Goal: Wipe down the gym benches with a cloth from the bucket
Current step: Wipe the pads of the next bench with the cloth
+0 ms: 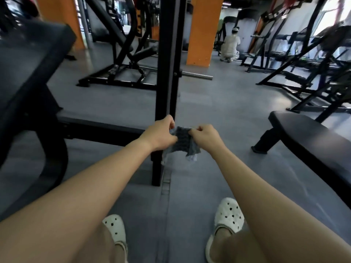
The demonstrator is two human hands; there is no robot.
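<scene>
My left hand (pixel 161 134) and right hand (pixel 205 137) each pinch an upper corner of the grey cloth (pixel 182 143), holding it out in front of me above the grey floor (pixel 218 111). A black bench (pixel 311 137) sits to my right, another black bench (pixel 98 121) to my left, and a black upright post (pixel 169 63) stands just beyond my hands.

No legible text, label, brand, number or sign recorded. Orange marks on a dark panel (pixel 139 25), just left of the black upright post (pixel 169 54) and well behind it, may be lettering. They are too blurred to read.
</scene>
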